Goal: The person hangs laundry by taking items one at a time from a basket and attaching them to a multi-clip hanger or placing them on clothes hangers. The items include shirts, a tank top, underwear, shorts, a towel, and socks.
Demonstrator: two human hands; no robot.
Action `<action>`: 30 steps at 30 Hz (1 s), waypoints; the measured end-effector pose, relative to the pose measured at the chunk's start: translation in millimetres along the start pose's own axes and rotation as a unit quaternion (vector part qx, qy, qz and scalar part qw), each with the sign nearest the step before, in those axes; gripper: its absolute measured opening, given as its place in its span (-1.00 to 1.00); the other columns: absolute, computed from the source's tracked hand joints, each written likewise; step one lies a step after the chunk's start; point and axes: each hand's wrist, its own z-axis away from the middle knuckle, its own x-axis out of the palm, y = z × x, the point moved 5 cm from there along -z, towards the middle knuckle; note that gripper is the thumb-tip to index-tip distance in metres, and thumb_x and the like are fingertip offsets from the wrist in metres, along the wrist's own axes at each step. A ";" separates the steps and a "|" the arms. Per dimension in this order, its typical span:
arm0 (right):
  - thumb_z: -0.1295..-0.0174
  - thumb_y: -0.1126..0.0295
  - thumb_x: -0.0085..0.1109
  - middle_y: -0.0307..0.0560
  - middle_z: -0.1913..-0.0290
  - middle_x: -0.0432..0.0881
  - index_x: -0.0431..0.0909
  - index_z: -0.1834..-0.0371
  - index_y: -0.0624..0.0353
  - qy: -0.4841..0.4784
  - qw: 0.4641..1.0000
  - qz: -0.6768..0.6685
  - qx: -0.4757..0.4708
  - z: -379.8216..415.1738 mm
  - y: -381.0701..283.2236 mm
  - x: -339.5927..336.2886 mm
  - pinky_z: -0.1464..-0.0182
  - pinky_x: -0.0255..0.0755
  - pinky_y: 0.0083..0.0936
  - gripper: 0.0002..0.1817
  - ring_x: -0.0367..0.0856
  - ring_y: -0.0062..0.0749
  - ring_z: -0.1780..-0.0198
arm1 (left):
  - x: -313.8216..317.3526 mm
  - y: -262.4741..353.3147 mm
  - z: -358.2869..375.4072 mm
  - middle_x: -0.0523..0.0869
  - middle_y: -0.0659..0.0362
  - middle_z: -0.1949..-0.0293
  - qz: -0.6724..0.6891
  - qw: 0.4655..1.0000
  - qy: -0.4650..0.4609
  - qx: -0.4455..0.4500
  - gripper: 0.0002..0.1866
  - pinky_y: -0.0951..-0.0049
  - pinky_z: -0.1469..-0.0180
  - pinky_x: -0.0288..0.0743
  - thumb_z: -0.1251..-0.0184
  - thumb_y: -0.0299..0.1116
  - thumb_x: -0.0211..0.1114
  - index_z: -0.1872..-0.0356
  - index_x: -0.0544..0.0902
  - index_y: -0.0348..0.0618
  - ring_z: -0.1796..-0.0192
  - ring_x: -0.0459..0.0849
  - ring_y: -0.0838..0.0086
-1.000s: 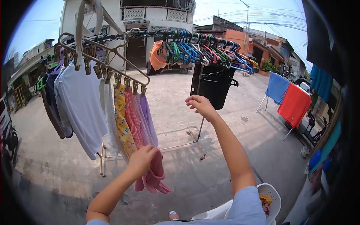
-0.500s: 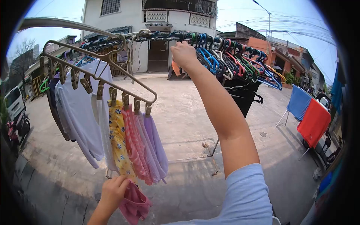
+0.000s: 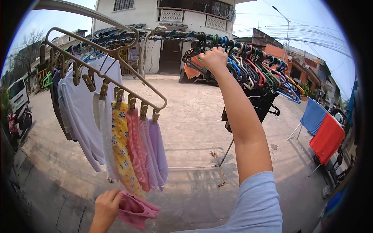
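Observation:
My left hand (image 3: 106, 207), low in view, is closed on a small dusty-pink garment (image 3: 136, 211), which droops to the right of the fingers. My right hand (image 3: 214, 60) is raised to the row of clothes hangers (image 3: 252, 66) and curled round the upper part of one; which hanger is partly hidden. A brown clip hanger (image 3: 112, 52) hangs at left with several pegs (image 3: 103, 91) along its bar. From it hang a yellow flowered garment (image 3: 124, 151), a pink patterned garment (image 3: 136, 147) and a lilac garment (image 3: 156, 149).
A long rail (image 3: 171, 35) wrapped in dark ties crosses ahead. A white long-sleeved top (image 3: 83, 112) hangs at left. Blue cloth (image 3: 312, 116) and red cloth (image 3: 327, 138) drape over a stand at right. Behind are a paved street and a white building (image 3: 140, 15).
My right hand has moved right and slightly down along the hangers. My left hand, still holding the pink garment, has shifted slightly left and down. The view has turned a little.

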 end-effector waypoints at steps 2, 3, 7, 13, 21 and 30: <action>-0.01 -0.03 0.19 -0.16 -0.10 0.45 0.64 0.11 0.01 -0.005 1.000 0.009 0.002 3.5 -7.4 4.2 -0.04 0.27 -0.35 -0.54 0.31 -0.25 -0.15 | -1.5 -1.6 0.3 0.62 0.15 0.25 -0.006 1.000 -0.003 0.000 -0.77 0.34 0.28 0.47 0.11 -0.49 0.19 0.32 0.58 -0.16 0.27 0.59 0.27; -0.01 0.04 0.18 -0.14 -0.04 0.48 0.65 0.17 0.03 0.016 0.999 0.027 -0.006 2.6 -9.2 13.7 -0.03 0.29 -0.32 -0.60 0.33 -0.25 -0.13 | -1.7 -2.2 -0.3 0.62 0.15 0.25 -0.008 1.000 -0.003 0.000 -0.77 0.34 0.28 0.47 0.11 -0.49 0.19 0.32 0.58 -0.16 0.27 0.59 0.28; 0.02 0.20 0.15 -0.12 0.10 0.52 0.67 0.32 0.09 0.098 0.995 0.009 0.002 0.1 -8.3 18.8 0.03 0.35 -0.26 -0.73 0.39 -0.24 -0.05 | -4.9 -8.8 2.5 0.62 0.16 0.24 -0.005 1.000 -0.005 -0.004 -0.80 0.35 0.29 0.48 0.09 -0.48 0.17 0.34 0.57 -0.17 0.28 0.59 0.29; 0.01 0.25 0.15 -0.07 0.13 0.58 0.66 0.28 0.11 0.097 0.995 -0.030 0.011 -11.3 -11.2 -17.9 0.00 0.39 -0.21 -0.73 0.48 -0.16 -0.01 | -0.4 -35.8 18.0 0.62 0.18 0.21 -0.025 0.999 -0.026 -0.032 -0.80 0.37 0.24 0.51 0.06 -0.49 0.16 0.32 0.58 -0.15 0.21 0.62 0.29; -0.23 0.30 0.04 0.05 0.24 0.63 0.44 0.00 0.07 0.020 0.989 -0.142 0.046 147.8 -12.3 -79.6 0.13 0.46 -0.17 -0.72 0.60 -0.01 0.14 | -2.6 -85.9 37.6 0.51 0.14 0.04 -0.001 0.994 -0.079 -0.080 -0.65 0.36 0.20 0.49 0.05 -0.55 0.22 0.14 0.56 -0.04 0.14 0.58 0.30; -0.32 0.38 0.00 -0.29 0.48 0.38 0.39 -0.09 0.18 0.097 0.694 -0.704 0.111 418.9 19.8 -13.6 0.48 0.13 -0.78 -0.70 0.25 -0.69 0.50 | 25.9 -167.6 60.8 0.36 0.03 -0.05 0.161 0.960 -0.160 -0.161 -0.38 0.34 0.10 0.46 0.16 -0.69 0.13 -0.07 0.48 -0.01 0.15 0.54 0.25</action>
